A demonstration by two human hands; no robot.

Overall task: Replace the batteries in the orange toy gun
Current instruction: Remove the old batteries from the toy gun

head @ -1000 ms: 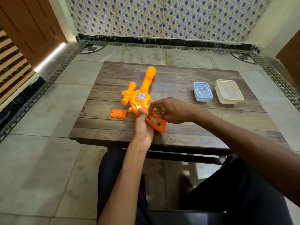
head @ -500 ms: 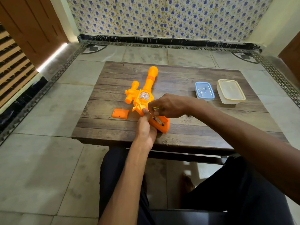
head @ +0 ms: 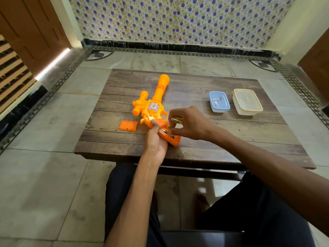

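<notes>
Hands hide most of the handle of the orange plastic toy gun [head: 153, 108], which lies on the brown wooden table [head: 222, 139], barrel pointing away. The left hand [head: 156, 139] grips the handle; the right hand [head: 190, 124] pinches a yellow-and-silver object [head: 177, 120], too small to identify.

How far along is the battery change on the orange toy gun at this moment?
Done: the battery cover is off and lies on the table beside the toy gun. In hand: the left hand holds the grip; the right hand fingers a battery in the open compartment and holds a yellowish item. Left: seating batteries, refitting the cover.
</notes>
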